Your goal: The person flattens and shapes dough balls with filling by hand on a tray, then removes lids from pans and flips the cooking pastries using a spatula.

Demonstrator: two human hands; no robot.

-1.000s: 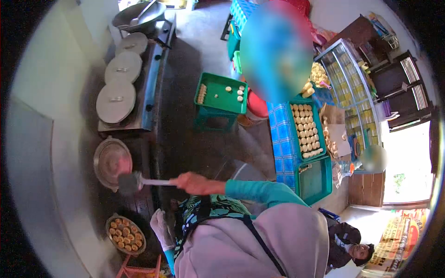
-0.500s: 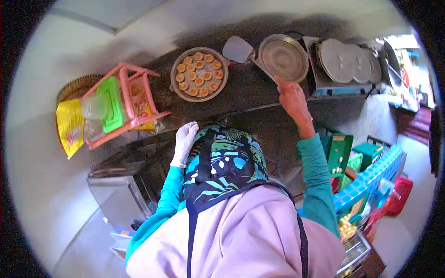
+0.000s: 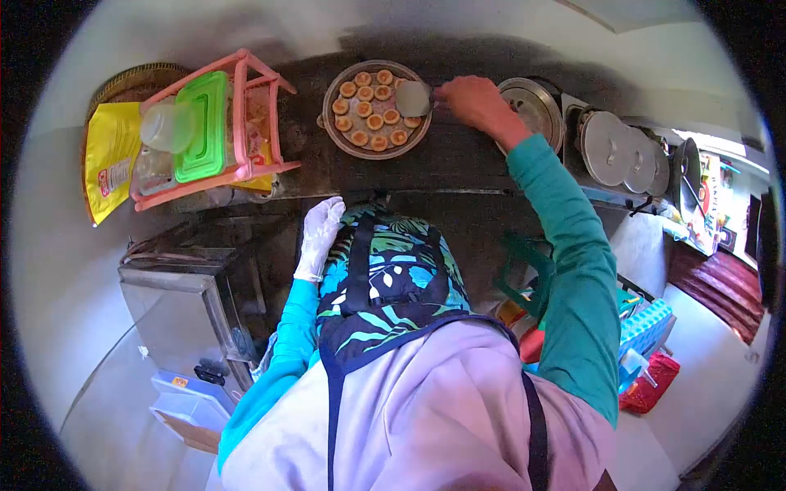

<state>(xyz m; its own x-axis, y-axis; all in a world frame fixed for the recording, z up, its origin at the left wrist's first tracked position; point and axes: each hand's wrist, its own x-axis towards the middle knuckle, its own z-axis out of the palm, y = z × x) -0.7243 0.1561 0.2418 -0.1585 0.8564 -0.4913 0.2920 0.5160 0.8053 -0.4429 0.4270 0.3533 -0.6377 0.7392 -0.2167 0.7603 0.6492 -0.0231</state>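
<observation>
My right hand [image 3: 475,105] is wrapped round the handle of a spatula [image 3: 413,98]. The spatula's flat blade is over the right side of a round pan [image 3: 360,146], among several browned round cakes [image 3: 375,122]. My left hand [image 3: 320,231], in a whitish glove, is at the counter's front edge beside the patterned apron [image 3: 397,262]. Its fingers are bent together, and anything inside them cannot be made out.
An empty-looking round pan [image 3: 532,110] and lidded pans [image 3: 607,149] stand to the right. A pink rack [image 3: 240,123] holds a green-lidded box [image 3: 201,123] at the left, near a yellow packet [image 3: 113,155]. A metal cabinet [image 3: 176,319] stands lower left.
The view has turned from the room to the counter. My right hand has carried the spatula over the pan of cakes. My left hand stays near the apron.
</observation>
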